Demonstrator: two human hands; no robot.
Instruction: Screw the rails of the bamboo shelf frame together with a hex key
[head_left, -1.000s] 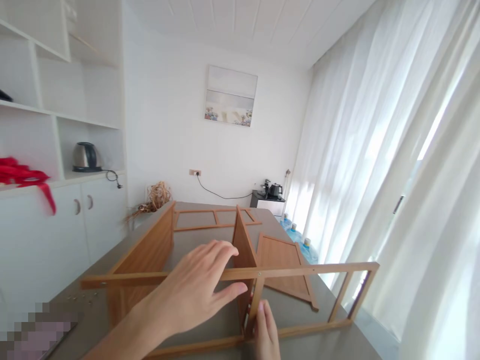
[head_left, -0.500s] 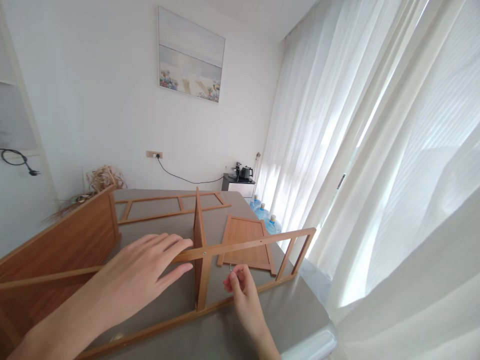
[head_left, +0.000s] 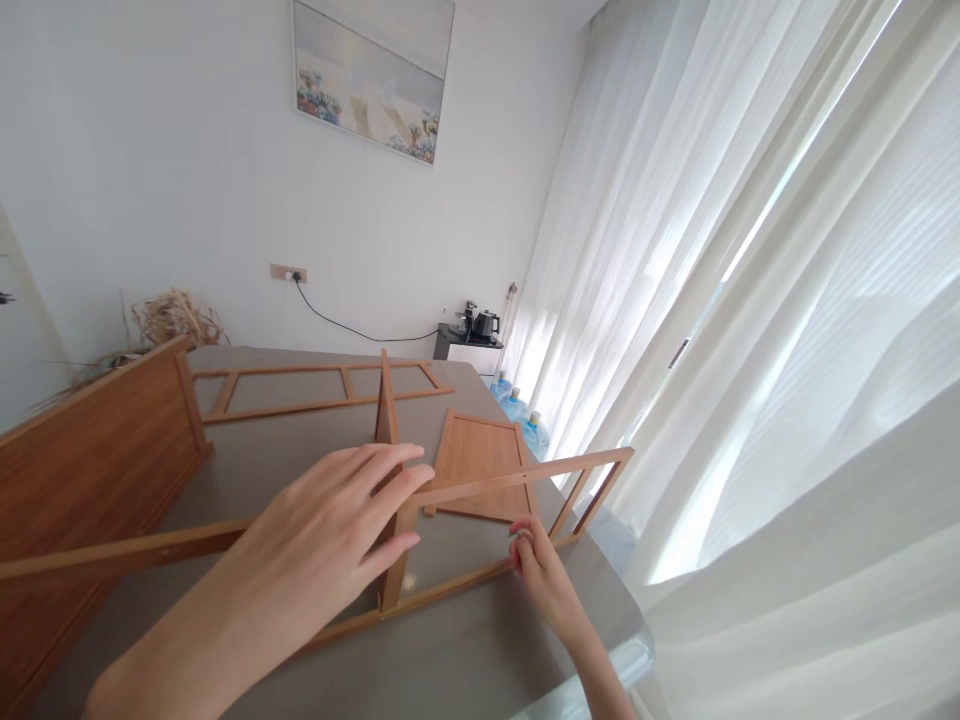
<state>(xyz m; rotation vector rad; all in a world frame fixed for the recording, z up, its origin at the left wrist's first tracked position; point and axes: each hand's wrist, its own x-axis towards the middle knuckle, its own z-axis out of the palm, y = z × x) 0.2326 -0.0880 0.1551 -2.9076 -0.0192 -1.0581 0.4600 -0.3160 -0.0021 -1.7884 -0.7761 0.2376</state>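
Observation:
A wooden side frame (head_left: 517,480) with crossbars stands on its long edge on the grey table (head_left: 277,460). An upright wooden shelf board (head_left: 385,410) meets it near the middle. My left hand (head_left: 330,520) is over that joint, fingers stretched and apart, hiding part of the top rail. Close to the lower rail, my right hand (head_left: 546,580) has its fingers curled together. A small greyish bit shows at the fingertips, too small to name. At the left stands a large wooden panel (head_left: 97,440), joined to the same frame.
Beyond the frame, a smaller wooden panel (head_left: 484,460) lies flat. A ladder-like wooden frame (head_left: 347,383) lies at the table's far side. Large water bottles (head_left: 533,435) stand on the floor by the white curtain (head_left: 690,250). A kettle (head_left: 485,324) sits on a cabinet behind.
My right hand has moved right along the frame, away from the shelf joint. My left hand has shifted right, over the joint. The camera view has tilted and turned slightly.

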